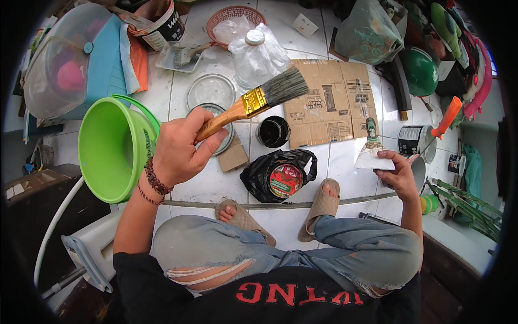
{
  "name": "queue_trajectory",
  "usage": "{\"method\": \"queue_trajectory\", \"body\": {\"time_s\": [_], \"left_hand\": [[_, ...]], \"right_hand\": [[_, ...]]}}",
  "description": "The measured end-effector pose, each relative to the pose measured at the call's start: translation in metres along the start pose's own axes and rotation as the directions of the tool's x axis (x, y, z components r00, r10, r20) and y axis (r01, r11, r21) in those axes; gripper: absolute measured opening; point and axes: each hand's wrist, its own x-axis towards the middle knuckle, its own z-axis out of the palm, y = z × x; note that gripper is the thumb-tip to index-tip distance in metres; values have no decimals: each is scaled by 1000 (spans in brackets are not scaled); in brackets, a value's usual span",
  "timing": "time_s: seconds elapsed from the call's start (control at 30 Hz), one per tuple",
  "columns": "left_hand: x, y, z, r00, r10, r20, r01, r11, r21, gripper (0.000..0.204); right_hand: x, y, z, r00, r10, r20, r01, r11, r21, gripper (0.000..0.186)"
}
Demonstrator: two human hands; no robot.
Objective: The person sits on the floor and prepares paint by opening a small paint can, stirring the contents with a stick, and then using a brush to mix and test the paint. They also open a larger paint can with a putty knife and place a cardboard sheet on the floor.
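Note:
My left hand is closed round the wooden handle of a wide paintbrush, whose dark bristles point up and to the right. In my right hand is a putty knife, pinched by its broad pale blade, with the dark green handle pointing away from me. Between the hands, on the tiled floor, stands a small black pot with a dark inside. Nearer my feet, a black plastic bag surrounds a round tin with a red and green top. A flattened cardboard sheet lies beyond them.
A lime green bucket stands at the left. Farther off are a clear plastic bag with a bottle, a pink basket and a tray with another brush. At right are a paint can, an orange-handled screwdriver and a green helmet.

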Motion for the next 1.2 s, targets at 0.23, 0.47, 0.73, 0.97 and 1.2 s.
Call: {"method": "queue_trajectory", "body": {"time_s": [0.23, 0.47, 0.73, 0.97, 1.2], "left_hand": [[10, -58, 87, 962, 253, 102, -258, 965, 41, 26], [-3, -80, 128, 962, 214, 166, -222, 975, 29, 23], [6, -87, 143, 949, 201, 242, -240, 960, 142, 26], [0, -88, 151, 967, 120, 222, -159, 974, 163, 33], [-9, -75, 142, 985, 72, 155, -116, 947, 299, 51]], "right_hand": [[-93, 41, -6, 956, -87, -279, 55, 991, -123, 21], [-150, 32, 12, 885, -53, -463, 5, 994, -105, 24], [-70, 33, 21, 851, -301, -431, 310, 949, -51, 19], [-30, 34, 25, 922, -253, -294, 223, 966, -132, 13], [-28, 80, 25, 908, -180, -378, 344, 835, 429, 21]]}}
